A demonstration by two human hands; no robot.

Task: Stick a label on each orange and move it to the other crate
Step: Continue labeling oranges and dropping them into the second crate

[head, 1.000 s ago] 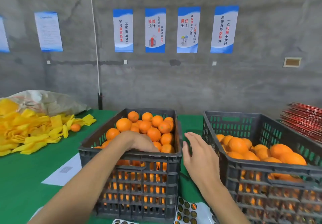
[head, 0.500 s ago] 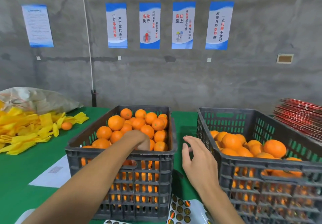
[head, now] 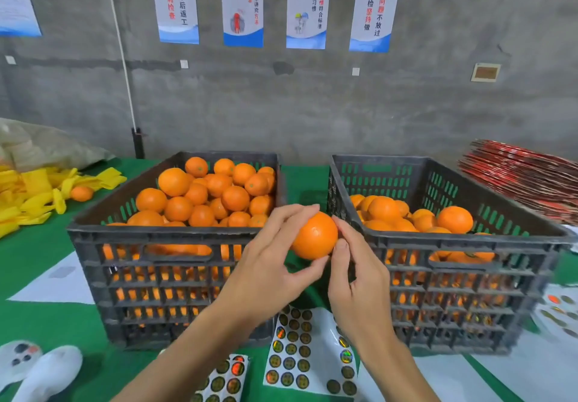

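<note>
Orange (head: 314, 235) pinched between left hand (head: 266, 273) fingers and thumb; right hand (head: 356, 279) fingertips press its right side, other fingers curled

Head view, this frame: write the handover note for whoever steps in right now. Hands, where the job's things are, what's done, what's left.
Left hand: holds one orange by fingers and thumb, in the gap between the two crates.
Right hand: thumb and fingertips on the right side of that orange; whether a label is under them cannot be seen.
Left crate: heaped with oranges.
Right crate: holds fewer oranges.
Label sheets: flat on the green table in front of the crates, many stickers left.
Done: orange picked out of a crate.
Left: make sure it is labelled, set it in the other crate, repeat for the rest.
</note>
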